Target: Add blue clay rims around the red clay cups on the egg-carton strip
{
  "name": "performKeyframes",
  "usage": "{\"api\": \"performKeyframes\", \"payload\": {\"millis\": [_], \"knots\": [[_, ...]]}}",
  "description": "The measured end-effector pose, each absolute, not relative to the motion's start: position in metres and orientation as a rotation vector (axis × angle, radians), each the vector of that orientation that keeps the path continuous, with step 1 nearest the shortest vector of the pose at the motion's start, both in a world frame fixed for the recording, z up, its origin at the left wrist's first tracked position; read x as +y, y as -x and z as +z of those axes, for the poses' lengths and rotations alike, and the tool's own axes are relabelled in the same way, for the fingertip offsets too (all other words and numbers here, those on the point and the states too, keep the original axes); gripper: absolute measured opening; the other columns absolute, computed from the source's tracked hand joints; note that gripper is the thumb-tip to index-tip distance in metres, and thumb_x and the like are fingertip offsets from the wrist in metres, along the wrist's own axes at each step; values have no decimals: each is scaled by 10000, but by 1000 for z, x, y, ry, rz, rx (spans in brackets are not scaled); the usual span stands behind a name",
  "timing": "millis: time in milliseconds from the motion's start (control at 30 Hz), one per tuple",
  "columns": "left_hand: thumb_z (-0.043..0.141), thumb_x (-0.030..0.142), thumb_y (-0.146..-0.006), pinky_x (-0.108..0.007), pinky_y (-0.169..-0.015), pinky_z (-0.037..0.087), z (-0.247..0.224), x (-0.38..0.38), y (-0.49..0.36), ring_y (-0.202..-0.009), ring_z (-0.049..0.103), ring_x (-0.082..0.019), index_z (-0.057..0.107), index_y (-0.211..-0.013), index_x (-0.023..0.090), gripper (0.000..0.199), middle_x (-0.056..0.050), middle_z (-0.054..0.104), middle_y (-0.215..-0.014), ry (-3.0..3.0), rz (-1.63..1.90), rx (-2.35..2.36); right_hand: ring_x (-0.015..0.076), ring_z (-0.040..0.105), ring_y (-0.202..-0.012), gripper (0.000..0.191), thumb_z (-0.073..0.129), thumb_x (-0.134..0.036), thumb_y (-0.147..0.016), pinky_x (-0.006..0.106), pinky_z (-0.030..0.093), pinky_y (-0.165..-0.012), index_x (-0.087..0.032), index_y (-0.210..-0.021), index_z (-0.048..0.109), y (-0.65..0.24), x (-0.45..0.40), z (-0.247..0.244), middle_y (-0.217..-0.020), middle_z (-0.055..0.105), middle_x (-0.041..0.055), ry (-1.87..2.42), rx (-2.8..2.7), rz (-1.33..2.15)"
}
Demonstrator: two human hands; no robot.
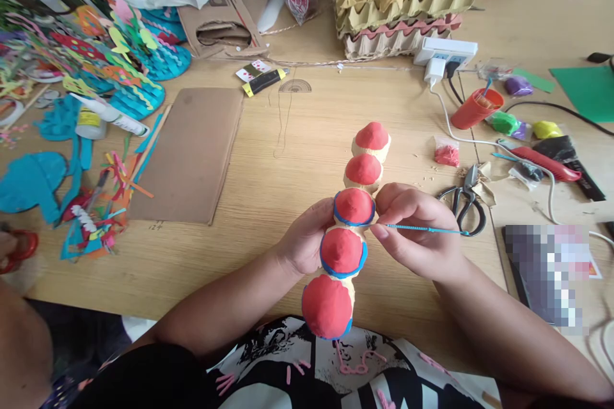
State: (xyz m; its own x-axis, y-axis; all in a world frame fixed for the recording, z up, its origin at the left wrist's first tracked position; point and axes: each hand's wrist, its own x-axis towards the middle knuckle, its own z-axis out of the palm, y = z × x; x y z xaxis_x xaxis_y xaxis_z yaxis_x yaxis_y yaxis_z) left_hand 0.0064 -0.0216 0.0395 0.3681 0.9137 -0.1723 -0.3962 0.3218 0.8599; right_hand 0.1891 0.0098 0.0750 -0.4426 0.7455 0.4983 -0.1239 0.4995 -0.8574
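Steadying left hand (307, 236): curled in at the left side of the dome strip (355, 206), beside the third and fourth domes from the top; the fingers underneath are hidden, so how hard they press cannot be told.
Right hand (425, 249): thumb and forefinger pinched narrow on a thin blue tool (426, 229), its working end pointing left at the third dome's lower right edge.
Dome strip's place: just right of the middle of the frame, held over the wooden table (268, 179), its lower end in front of the patterned clothing (288, 351).
Blue edging (339, 216): shows along the left and lower rim of the third dome, along the right and lower rim of the fourth, and in parts on the lowest; none shows on the top two.
Working the rim well: the tool seems to be shaping that edging; short, light strokes along the seam should suit, laid nearly flat to avoid scoring the red caps (341, 248), with the left hand bracing close by.
Long axis: steep in the frame, from bottom centre to the upper right, leaning slightly right at the top.
Pointing: the caps' peaks face up towards the camera; the largest-looking dome is lowest.
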Motion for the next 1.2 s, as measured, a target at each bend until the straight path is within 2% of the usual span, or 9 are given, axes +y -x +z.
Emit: {"api": "performKeyframes", "payload": {"millis": [433, 567, 767, 900, 1200], "knots": [[584, 790, -848, -333, -576, 472, 40, -22, -7, -670, 642, -203, 637, -848, 219, 574, -36, 631, -736, -867, 961, 748, 131, 545, -705, 208, 709, -59, -839, 297, 455, -627, -221, -834, 580, -188, 7, 74, -779, 597, -9, 585, -1698, 1157], [564, 781, -868, -334, -574, 471, 39, -22, -8, -659, 618, -189, 621, -825, 214, 571, -32, 626, -730, -917, 999, 785, 130, 547, -720, 192, 706, -70, -849, 300, 461, -642, -221, -846, 586, -191, 7, 74, -793, 597, -9, 592, -1716, 1201], [581, 750, -879, -315, -509, 428, 43, -18, -8, -542, 515, -139, 532, -718, 204, 571, -13, 521, -620, -842, 974, 745, 122, 526, -701, 191, 703, -79, -858, 294, 444, -629, -220, -828, 579, -190, 6, 74, -775, 580, -17, 622, -1693, 1220], [589, 769, -859, -308, -486, 421, 47, -18, -7, -511, 504, -135, 505, -707, 205, 590, -3, 469, -587, -854, 960, 767, 131, 545, -704, 177, 705, -95, -871, 303, 457, -632, -222, -828, 589, -188, 3, 74, -777, 593, -10, 669, -1644, 1224], [510, 824, -866, -314, -511, 455, 41, -22, -4, -557, 554, -152, 544, -771, 199, 634, -23, 548, -674, -825, 951, 813, 117, 536, -665, 181, 710, -103, -875, 286, 453, -611, -223, -809, 592, -186, -1, 80, -750, 593, -22, 733, -1626, 1202]]}}
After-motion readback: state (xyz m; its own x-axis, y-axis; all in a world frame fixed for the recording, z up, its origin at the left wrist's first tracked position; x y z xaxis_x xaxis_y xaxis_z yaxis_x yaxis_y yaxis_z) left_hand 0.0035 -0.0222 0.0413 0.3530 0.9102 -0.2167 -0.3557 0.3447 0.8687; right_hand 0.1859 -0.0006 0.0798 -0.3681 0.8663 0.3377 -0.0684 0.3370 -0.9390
